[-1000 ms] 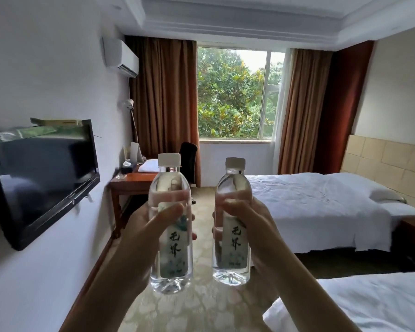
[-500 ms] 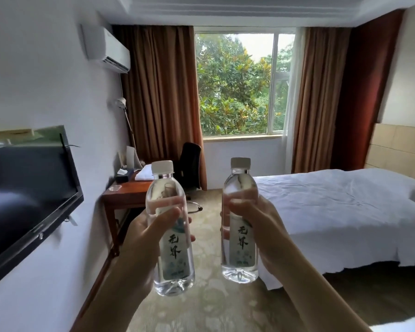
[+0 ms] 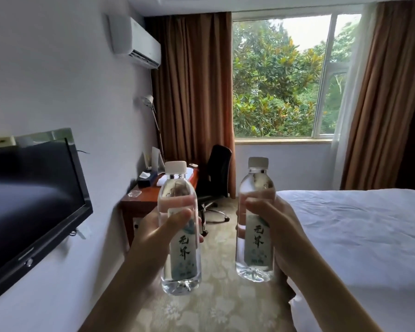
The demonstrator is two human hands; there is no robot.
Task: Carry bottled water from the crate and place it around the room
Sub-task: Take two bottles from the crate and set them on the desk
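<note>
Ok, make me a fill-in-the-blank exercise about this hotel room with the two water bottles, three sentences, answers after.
1. Each hand holds one capped water ____.
2. The left hand grips the left bottle, which overlaps the wooden ____ by the wall.
3. The right hand grips the right bottle, beside the white ____.

Missing words: bottle; desk; bed

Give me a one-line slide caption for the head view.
Left hand and right hand each hold an upright capped water bottle, left bottle and right bottle, facing the desk.
</note>
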